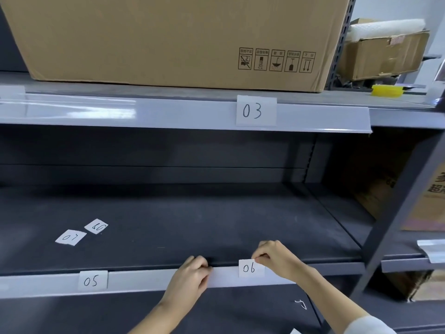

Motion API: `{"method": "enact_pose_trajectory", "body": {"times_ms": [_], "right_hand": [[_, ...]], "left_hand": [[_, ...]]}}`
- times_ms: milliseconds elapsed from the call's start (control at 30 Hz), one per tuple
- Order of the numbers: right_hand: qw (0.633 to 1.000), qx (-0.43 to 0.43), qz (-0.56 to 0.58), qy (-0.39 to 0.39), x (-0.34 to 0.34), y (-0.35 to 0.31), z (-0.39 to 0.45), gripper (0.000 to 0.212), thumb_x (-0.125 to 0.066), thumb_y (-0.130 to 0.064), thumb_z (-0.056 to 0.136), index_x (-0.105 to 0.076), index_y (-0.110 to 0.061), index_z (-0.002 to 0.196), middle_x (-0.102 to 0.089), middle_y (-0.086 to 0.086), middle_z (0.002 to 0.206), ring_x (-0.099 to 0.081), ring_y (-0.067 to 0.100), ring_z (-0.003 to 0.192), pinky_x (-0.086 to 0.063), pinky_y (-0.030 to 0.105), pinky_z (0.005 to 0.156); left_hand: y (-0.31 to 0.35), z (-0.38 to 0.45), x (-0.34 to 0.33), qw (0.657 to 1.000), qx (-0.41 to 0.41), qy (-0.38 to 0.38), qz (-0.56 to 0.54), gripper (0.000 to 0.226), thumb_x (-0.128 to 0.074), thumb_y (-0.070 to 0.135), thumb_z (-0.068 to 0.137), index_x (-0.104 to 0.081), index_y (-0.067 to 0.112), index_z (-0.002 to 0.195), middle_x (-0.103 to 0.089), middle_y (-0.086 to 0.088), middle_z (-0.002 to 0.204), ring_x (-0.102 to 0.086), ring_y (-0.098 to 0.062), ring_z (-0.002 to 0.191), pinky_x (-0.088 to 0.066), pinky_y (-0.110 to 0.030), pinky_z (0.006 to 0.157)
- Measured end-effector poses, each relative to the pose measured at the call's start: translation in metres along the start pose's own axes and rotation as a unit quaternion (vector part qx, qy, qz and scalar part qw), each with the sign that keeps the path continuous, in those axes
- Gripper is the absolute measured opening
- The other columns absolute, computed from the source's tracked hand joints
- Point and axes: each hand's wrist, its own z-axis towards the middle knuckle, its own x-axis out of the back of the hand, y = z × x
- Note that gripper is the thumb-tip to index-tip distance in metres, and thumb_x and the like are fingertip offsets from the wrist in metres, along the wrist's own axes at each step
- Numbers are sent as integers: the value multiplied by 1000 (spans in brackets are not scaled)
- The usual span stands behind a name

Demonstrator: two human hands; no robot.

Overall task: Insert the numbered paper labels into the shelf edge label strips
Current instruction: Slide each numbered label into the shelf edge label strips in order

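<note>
My right hand (277, 259) pinches the top right corner of the white paper label "06" (249, 268), which sits in the lower shelf's grey label strip (144, 280). My left hand (192, 276) grips the top edge of that strip just left of the label. Label "05" (92, 280) is in the same strip further left. Label "03" (256, 110) is in the upper shelf's strip (168, 112). Two loose labels lie on the dark shelf board at the left: "07" (70, 237) and one reading "08" upside down (96, 226).
A large cardboard box (168, 37) fills the upper shelf. At the right are a grey shelf upright (395, 225), more cardboard boxes (382, 54), a yellow object (387, 90) and another strip (431, 251) on the neighbouring rack.
</note>
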Motion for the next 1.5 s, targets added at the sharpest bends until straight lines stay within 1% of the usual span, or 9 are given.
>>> {"method": "enact_pose_trajectory", "body": {"times_ms": [133,300,467,633,900,1133,1267,1400,1500], "right_hand": [[1000,-14,-12,1,-11,2,2,19,-49,-3,86,-68,0,86,-44,-18,74,-44,1,60,-36,5,58],[999,-9,-45,0,-18,7,2,18,-46,2,83,-63,6,81,-48,-1,85,-43,13,68,-34,18,63],[999,-10,-53,7,-20,6,1,18,-47,0,83,-64,5,80,-46,-4,81,-48,20,68,-34,20,64],[998,-13,-54,-4,-18,4,1,19,-46,-1,84,-65,2,81,-41,-14,74,-44,15,68,-36,22,66],[998,-31,-48,1,-19,2,1,20,-46,0,83,-66,2,80,-47,-3,84,-49,23,68,-36,21,66],[998,-43,-47,4,-16,-3,-2,20,-46,0,82,-65,-2,79,-47,-6,80,-47,17,68,-39,26,65],[996,-44,-69,34,-12,-12,-3,15,-54,-5,83,-63,-6,95,-48,-1,84,-48,19,73,-46,31,72],[996,-38,-64,57,-17,-26,-3,10,-53,-5,82,-62,-5,87,-48,0,83,-56,23,75,-46,31,70],[996,-14,-68,56,-25,-45,-4,10,-54,-8,84,-62,-6,89,-48,-1,83,-54,20,71,-46,28,70]], "left_hand": [[1,1,2,1000,-4,-10,5,26,-88,8,47,-72,21,62,-58,14,66,-38,-2,66,-40,-9,50],[2,6,5,999,-5,-40,12,24,-91,14,46,-71,23,57,-57,14,62,-51,-1,55,-40,-7,51],[3,7,7,999,-2,-43,22,22,-90,15,47,-70,22,54,-56,14,62,-51,-1,54,-39,-7,52],[5,6,7,999,2,-49,23,20,-90,15,49,-71,20,55,-56,13,62,-52,-2,53,-41,-7,50],[4,6,8,998,14,-64,15,22,-90,13,48,-72,22,57,-56,14,62,-50,-2,54,-40,-8,50],[7,9,17,995,37,-89,-10,22,-90,11,49,-72,23,55,-58,15,62,-55,-1,54,-41,-6,53],[7,11,22,993,60,-100,-21,25,-86,3,52,-75,21,67,-62,12,64,-58,-4,57,-37,-4,52],[1,8,40,992,99,-77,-30,27,-73,-3,66,-74,12,88,-68,0,76,-63,-16,70,-49,-18,60],[-5,-4,70,993,95,-75,5,32,-85,1,48,-75,18,73,-65,7,65,-62,-10,57,-47,-14,47]]}}
